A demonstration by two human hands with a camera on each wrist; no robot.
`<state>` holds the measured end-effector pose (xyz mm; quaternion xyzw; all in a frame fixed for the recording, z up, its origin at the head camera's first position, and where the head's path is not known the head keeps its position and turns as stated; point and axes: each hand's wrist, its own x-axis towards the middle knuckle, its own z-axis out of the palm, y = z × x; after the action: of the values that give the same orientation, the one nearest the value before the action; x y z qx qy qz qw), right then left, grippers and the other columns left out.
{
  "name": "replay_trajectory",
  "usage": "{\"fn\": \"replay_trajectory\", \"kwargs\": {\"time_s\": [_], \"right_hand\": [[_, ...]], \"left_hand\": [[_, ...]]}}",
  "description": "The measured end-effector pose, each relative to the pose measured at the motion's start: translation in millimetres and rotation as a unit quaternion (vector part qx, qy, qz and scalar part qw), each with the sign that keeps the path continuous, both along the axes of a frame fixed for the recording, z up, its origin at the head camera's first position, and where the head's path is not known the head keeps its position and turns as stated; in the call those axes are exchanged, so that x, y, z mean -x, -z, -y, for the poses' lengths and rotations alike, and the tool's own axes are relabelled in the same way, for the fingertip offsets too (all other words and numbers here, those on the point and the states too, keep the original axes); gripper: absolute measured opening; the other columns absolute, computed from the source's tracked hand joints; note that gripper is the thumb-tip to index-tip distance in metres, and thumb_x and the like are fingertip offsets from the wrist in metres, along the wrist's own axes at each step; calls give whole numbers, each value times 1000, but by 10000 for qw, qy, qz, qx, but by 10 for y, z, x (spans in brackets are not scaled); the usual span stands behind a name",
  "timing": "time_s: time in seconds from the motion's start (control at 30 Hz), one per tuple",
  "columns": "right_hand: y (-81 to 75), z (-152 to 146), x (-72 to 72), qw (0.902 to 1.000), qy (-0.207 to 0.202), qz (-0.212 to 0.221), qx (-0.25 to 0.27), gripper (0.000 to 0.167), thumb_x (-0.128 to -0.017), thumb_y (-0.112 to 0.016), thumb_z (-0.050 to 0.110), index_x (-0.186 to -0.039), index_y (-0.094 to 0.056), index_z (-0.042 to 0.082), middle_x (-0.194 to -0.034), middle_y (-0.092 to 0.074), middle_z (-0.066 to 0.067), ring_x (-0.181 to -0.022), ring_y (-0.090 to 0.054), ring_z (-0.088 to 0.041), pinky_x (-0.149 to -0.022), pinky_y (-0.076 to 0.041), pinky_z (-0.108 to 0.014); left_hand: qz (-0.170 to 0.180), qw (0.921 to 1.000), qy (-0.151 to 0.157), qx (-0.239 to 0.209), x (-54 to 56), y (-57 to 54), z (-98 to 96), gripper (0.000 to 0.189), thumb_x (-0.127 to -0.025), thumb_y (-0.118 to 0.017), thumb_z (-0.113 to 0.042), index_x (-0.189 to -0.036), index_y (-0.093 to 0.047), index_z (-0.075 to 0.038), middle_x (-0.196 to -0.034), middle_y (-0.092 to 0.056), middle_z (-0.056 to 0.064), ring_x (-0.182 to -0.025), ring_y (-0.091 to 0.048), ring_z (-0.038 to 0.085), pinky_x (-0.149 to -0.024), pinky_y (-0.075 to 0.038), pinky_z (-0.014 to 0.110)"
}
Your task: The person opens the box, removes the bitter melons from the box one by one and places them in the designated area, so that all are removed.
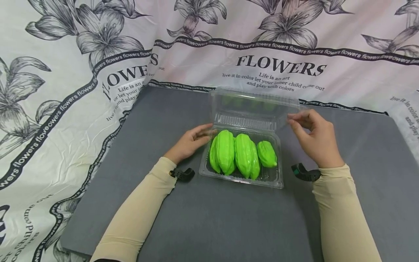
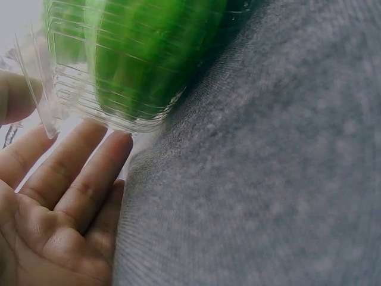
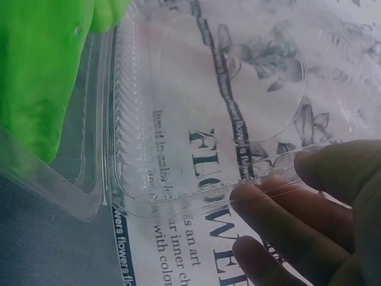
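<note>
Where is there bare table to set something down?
Bare: table in front of the box, between the sleeves; also right of the right hand. Crowded: the box with fruit, left hand at its side, right hand holding its lid.

Grey table (image 1: pixel 242 222), white cloth (image 1: pixel 193 65) behind and at left, flower prints (image 1: pixel 106 32), black bands (image 1: pixel 82 92), "FLOWERS" lettering (image 1: pixel 281 66)

Clear box (image 1: pixel 279 171) open, green pieces (image 1: pixel 225 152) inside

We see it flat on the grey table (image 1: pixel 212 225), its lid (image 1: pixel 255 105) raised at the far side. Inside we find two long, ridged, glossy pieces and a short one (image 1: pixel 267 154) at right.
</note>
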<state>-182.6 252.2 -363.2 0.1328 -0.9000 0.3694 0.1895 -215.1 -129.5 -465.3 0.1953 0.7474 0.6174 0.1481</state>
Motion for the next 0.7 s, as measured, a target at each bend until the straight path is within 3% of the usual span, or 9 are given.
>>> {"fn": "replay_trajectory", "kwargs": {"time_s": [0.27,0.5,0.7], "right_hand": [[39,-10,167,9998,73,148,70,23,-106,-66,23,-121,-70,6,-120,-77,-12,-96,-56,24,-84,-43,-4],[181,-8,273,9990,38,152,426,23,-107,-64,18,-123,-70,2,-119,-77,-15,-91,-62,18,-84,-47,-7],[297,-18,356,9961,85,487,734,26,-107,-64,18,-126,-68,0,-125,-74,-17,-96,-64,14,-88,-51,-9]], "left_hand": [[-171,9997,48,-160,8,14,8,55,-110,-55,-13,-163,-38,-7,-156,-54,17,-145,-51,32,-118,-45,45],[-82,9998,99,-162,6,26,8,55,-110,-55,-14,-163,-39,-10,-155,-55,15,-144,-52,30,-117,-45,43],[-76,9997,113,-203,23,47,6,55,-110,-54,-13,-163,-39,-9,-156,-55,16,-144,-52,30,-117,-46,43]]}}
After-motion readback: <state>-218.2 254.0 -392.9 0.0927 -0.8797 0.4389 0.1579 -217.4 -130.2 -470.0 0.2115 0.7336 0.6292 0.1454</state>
